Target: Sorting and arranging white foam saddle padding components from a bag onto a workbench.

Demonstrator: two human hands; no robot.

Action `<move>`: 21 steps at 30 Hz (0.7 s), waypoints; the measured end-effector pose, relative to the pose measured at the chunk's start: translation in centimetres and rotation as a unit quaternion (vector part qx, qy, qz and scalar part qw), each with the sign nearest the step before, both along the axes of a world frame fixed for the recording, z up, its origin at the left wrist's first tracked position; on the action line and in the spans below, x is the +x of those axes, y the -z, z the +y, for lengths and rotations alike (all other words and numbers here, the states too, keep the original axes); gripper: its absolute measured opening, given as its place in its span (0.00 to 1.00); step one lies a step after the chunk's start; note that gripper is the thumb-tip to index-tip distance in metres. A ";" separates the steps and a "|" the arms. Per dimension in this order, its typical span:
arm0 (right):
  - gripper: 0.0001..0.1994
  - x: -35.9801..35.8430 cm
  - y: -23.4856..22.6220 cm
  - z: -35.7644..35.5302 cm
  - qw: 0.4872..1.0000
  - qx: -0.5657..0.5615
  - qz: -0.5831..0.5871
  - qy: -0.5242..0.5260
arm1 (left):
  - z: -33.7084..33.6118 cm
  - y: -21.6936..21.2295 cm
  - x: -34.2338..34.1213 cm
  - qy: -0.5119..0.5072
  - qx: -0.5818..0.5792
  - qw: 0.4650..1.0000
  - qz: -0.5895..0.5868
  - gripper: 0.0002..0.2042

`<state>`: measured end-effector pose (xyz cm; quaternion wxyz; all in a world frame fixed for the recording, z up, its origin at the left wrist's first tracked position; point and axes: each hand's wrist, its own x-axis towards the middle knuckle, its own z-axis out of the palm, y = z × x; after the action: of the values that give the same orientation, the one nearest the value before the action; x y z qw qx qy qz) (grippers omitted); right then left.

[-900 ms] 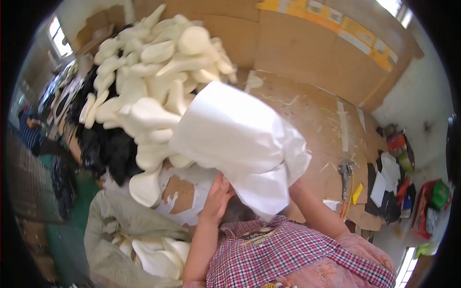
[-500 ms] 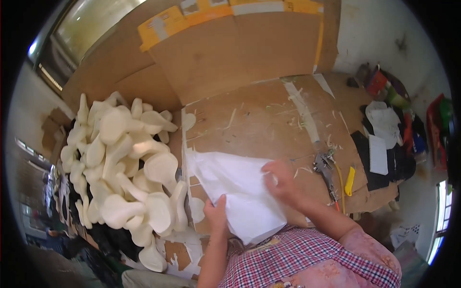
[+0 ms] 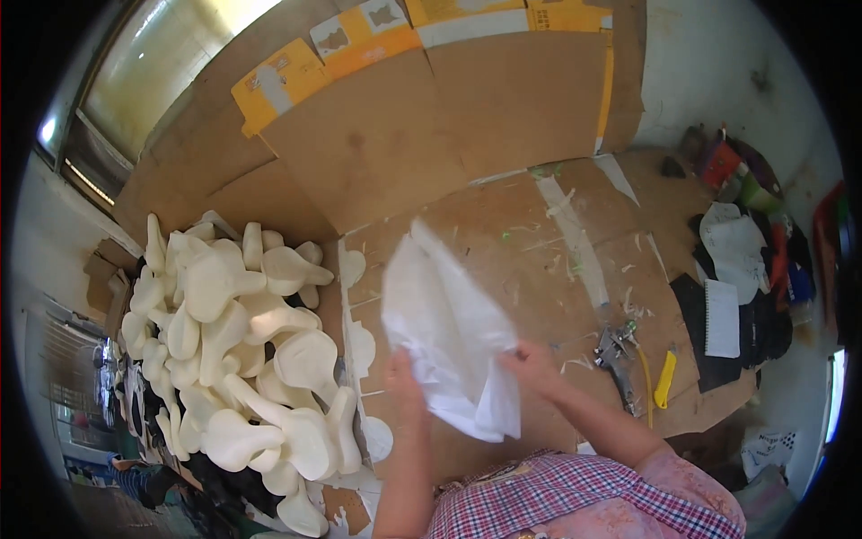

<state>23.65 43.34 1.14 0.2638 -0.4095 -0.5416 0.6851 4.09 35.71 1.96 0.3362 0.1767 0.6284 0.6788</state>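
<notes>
The middle and far part of the cardboard-covered bench (image 3: 503,234) lies open, with only thin scraps on it. Along its left edge a heap of cream foam shapes (image 3: 242,341) blocks the way. Near the right edge lie a spray gun (image 3: 618,346) and a yellow knife (image 3: 664,379).

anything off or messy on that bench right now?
Nothing looks damaged. The cardboard-covered bench is littered with pale scraps and shavings, and the cream foam pieces are heaped loosely at its left edge. Both hands, left and right, hold a crumpled white sheet.
</notes>
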 end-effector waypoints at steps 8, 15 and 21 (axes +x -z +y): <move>0.17 7.5 6.3 12.8 0.948 -0.126 0.124 0.265 | 0.8 4.8 -15.1 -0.094 -0.082 0.986 0.112 0.15; 0.21 8.9 9.9 15.4 0.941 -0.166 0.066 0.288 | 5.2 11.3 -20.6 -0.039 -0.198 0.947 0.249 0.17; 0.24 8.1 6.5 16.7 0.916 -0.269 0.171 0.244 | 6.3 15.7 -22.9 0.039 -0.337 0.879 0.334 0.17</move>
<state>31.76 60.07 -5.34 0.3911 -0.4614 -0.1667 0.7787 -18.77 41.99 -13.72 0.1716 0.2938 0.8867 0.3132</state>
